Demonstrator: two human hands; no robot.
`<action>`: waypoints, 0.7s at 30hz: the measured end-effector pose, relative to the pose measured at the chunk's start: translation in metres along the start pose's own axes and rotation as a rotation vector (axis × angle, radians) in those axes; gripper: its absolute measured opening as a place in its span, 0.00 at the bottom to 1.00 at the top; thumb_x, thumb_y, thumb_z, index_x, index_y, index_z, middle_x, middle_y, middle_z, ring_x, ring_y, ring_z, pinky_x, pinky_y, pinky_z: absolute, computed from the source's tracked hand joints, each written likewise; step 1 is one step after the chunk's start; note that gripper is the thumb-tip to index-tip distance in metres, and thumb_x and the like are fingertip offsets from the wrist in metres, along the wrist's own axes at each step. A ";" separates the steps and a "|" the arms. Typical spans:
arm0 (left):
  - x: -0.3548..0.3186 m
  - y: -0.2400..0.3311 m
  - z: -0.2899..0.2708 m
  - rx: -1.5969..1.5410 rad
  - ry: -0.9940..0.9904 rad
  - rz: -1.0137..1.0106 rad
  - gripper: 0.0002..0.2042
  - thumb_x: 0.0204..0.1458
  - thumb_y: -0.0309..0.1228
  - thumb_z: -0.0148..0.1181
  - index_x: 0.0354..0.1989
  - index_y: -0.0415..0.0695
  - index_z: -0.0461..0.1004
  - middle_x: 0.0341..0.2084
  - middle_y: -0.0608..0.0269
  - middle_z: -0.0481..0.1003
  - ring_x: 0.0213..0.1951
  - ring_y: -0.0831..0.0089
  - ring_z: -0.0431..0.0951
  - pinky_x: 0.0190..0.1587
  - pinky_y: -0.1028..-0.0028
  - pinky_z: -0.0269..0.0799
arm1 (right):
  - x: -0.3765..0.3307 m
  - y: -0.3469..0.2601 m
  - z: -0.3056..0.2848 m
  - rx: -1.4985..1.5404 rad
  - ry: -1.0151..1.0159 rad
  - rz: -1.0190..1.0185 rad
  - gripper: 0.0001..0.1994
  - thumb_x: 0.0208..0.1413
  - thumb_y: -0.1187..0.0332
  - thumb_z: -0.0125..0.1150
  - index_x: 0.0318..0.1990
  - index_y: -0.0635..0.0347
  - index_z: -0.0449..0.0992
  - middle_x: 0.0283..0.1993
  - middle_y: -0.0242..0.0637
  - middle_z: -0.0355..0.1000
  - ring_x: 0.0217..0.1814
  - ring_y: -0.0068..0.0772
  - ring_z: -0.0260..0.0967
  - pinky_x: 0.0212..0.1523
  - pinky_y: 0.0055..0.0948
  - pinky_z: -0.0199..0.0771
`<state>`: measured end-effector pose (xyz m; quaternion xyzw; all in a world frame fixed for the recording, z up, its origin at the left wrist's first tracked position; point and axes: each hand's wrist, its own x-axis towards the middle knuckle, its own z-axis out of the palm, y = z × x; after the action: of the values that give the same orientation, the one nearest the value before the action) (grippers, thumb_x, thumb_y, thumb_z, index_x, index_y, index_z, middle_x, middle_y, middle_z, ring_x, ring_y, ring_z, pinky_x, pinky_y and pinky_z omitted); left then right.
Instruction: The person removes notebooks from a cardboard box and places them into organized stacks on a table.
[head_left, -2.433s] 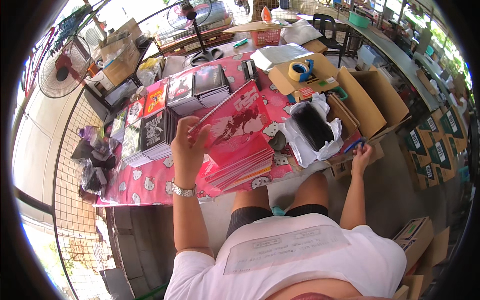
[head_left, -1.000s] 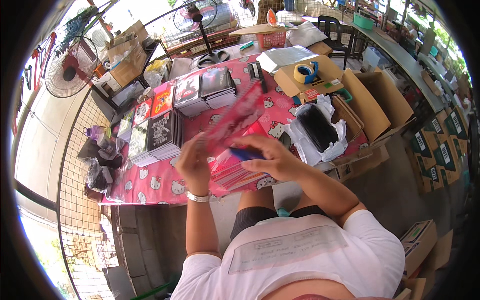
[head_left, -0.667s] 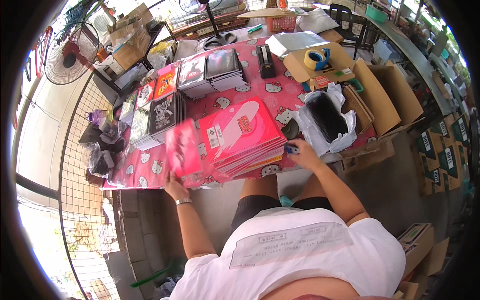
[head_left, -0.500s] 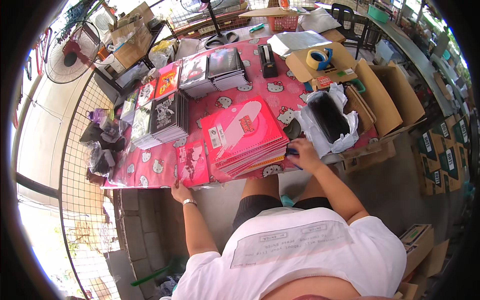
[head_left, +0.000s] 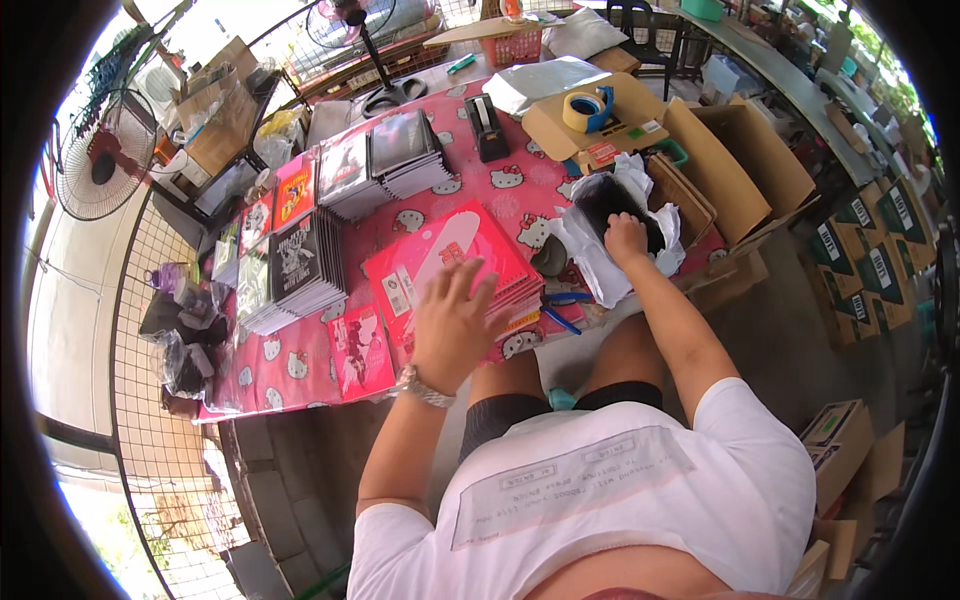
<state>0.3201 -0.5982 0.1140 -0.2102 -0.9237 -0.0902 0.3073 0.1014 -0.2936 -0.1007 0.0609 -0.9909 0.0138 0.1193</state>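
My left hand (head_left: pixel 455 318) hovers over the near part of a stack of pink notebooks (head_left: pixel 508 262), its fingers spread and nothing in them. To the right, my right hand (head_left: pixel 627 238) reaches into a bundle of shiny black, coil-like pieces (head_left: pixel 602 203) lying in crumpled white paper (head_left: pixel 585 243). Its fingers are bent together on the bundle; what they pinch is hidden. Blue-handled pliers (head_left: pixel 563 318) lie at the table edge between the stack and the paper. Left of the stack rests a single pink notebook or cover (head_left: pixel 361 352).
Several notebook stacks, one with black covers (head_left: pixel 303 258), stand at the left. Behind are a tape dispenser (head_left: pixel 487 130) and tape rolls (head_left: pixel 584 110) on cardboard. An open carton (head_left: pixel 728 165) stands right of the bundle. The pink patterned tablecloth (head_left: pixel 270 378) ends near my legs.
My right hand has let go of the blue-handled pliers and moved up and right into the black bundle. My left hand has risen from the single pink cover to above the stack. The view has shifted.
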 end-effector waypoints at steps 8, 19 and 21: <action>-0.021 0.012 0.008 0.034 -0.362 0.066 0.16 0.47 0.24 0.58 0.46 0.45 0.74 0.43 0.61 0.75 0.42 0.63 0.77 0.45 0.64 0.75 | 0.046 0.036 -0.081 0.810 0.422 -0.116 0.13 0.63 0.67 0.50 0.50 0.58 0.75 0.44 0.48 0.75 0.43 0.52 0.74 0.44 0.42 0.75; 0.066 -0.032 -0.038 -0.087 -0.063 -0.001 0.14 0.47 0.18 0.55 0.43 0.41 0.71 0.38 0.54 0.75 0.43 0.53 0.74 0.49 0.59 0.67 | -0.025 -0.104 -0.257 1.285 0.043 -0.758 0.15 0.59 0.77 0.56 0.53 0.57 0.77 0.45 0.34 0.71 0.43 0.27 0.69 0.46 0.26 0.70; 0.071 -0.033 -0.022 -0.167 0.035 -0.008 0.12 0.46 0.19 0.58 0.40 0.40 0.70 0.33 0.53 0.74 0.41 0.53 0.73 0.50 0.59 0.65 | -0.023 -0.111 -0.258 1.123 0.280 -0.768 0.14 0.55 0.77 0.61 0.49 0.55 0.79 0.42 0.33 0.73 0.41 0.29 0.69 0.44 0.27 0.70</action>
<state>0.2661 -0.6102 0.1733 -0.2296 -0.9084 -0.1717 0.3043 0.1973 -0.3900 0.1454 0.4573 -0.7172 0.4892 0.1929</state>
